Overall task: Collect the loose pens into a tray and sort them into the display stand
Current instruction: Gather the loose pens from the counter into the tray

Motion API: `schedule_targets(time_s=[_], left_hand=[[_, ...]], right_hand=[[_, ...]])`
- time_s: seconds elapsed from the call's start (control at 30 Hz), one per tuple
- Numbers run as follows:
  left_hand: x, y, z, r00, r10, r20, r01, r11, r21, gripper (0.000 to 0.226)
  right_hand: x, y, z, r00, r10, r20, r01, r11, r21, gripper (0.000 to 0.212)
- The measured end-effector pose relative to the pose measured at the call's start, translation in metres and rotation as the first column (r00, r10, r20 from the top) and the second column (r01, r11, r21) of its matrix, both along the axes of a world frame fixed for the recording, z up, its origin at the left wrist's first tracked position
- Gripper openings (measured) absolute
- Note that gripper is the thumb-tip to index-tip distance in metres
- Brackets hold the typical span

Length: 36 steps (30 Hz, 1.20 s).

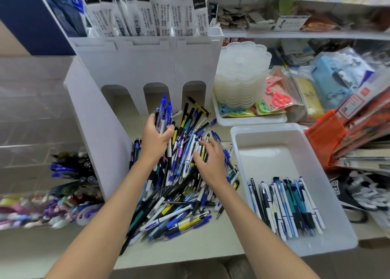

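- Store shelves fill the background beyond both hands, crammed with packaged stationery; blurred, no detail readable.
- White display stand stands upright just beyond the left hand. It has three arched slots at the base and hanging refill packs along the top.
- Pale counter runs under both forearms and carries everything below.
- White tray sits just right of the right hand, long axis running away from the person. The far half shows bare floor.
- Pile of loose pens lies under and between the hands, on the counter in front of the stand. Long axes are mixed, no common direction; mostly blue, white, black, some yellow.
- Row of collected pens lies in the near end of the tray, right of and nearer than the right hand. They lie roughly parallel along the tray's length, tilted slightly left at the far end.
- Left hand is raised over the pile's far edge, fingers wrapped round a bundle of blue pens. The bundle stands near-vertical, clicker ends up.
- Right hand is palm down on the pile's right side, fingers spread, touching pens but gripping none.
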<state>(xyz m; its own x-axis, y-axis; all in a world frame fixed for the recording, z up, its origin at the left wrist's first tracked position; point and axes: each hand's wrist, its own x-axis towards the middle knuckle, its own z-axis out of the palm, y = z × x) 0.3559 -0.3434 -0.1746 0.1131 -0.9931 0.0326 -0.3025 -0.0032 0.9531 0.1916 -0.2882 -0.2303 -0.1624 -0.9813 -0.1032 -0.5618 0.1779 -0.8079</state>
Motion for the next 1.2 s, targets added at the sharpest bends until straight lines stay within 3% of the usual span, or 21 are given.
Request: schedule_targets(time_s=[0.4, 0.6, 0.67, 0.77, 0.87, 0.93, 1.0, 1.07, 1.2], left_hand=[[-0.016, -0.02, 0.049, 0.984, 0.125, -0.128, -0.147, 0.973, -0.179, 0.02], [-0.028, -0.029, 0.076, 0.929, 0.248, -0.274, -0.298, 0.941, -0.158, 0.015], [-0.035, -0.03, 0.083, 0.861, 0.335, -0.382, -0.394, 0.915, -0.088, 0.015], [-0.046, -0.024, 0.085, 0.645, 0.481, -0.594, -0.528, 0.843, 0.109, 0.015], [-0.066, -0.008, 0.073, 0.493, 0.619, -0.611, -0.576, 0.759, 0.304, 0.025], [-0.081, 0.009, 0.064, 0.433, 0.669, -0.604, -0.585, 0.718, 0.377, 0.029], [-0.094, 0.025, 0.058, 0.398, 0.696, -0.597, -0.591, 0.693, 0.413, 0.036], [-0.103, 0.039, 0.053, 0.369, 0.722, -0.585, -0.616, 0.662, 0.427, 0.054], [-0.123, 0.06, 0.039, 0.281, 0.777, -0.564, -0.601, 0.601, 0.528, 0.074]], right_hand=[[-0.005, 0.001, 0.017, 0.994, 0.06, 0.09, -0.053, 0.996, -0.074, 0.035], [-0.014, -0.002, 0.036, 0.989, 0.093, 0.112, -0.082, 0.992, -0.1, 0.034], [-0.017, -0.001, 0.044, 0.981, 0.074, 0.18, -0.059, 0.995, -0.085, 0.034], [-0.022, 0.0, 0.058, 0.904, -0.04, 0.426, 0.041, 0.999, 0.008, 0.047], [-0.027, -0.002, 0.073, 0.639, -0.263, 0.723, 0.133, 0.963, 0.233, 0.045], [-0.034, -0.002, 0.079, 0.48, -0.387, 0.787, 0.152, 0.921, 0.36, 0.044], [-0.038, 0.001, 0.078, 0.395, -0.451, 0.8, 0.193, 0.892, 0.408, 0.039], [-0.04, 0.008, 0.074, 0.403, -0.46, 0.791, 0.228, 0.888, 0.4, 0.027], [-0.052, 0.021, 0.073, 0.493, -0.489, 0.719, 0.367, 0.867, 0.338, 0.073]])
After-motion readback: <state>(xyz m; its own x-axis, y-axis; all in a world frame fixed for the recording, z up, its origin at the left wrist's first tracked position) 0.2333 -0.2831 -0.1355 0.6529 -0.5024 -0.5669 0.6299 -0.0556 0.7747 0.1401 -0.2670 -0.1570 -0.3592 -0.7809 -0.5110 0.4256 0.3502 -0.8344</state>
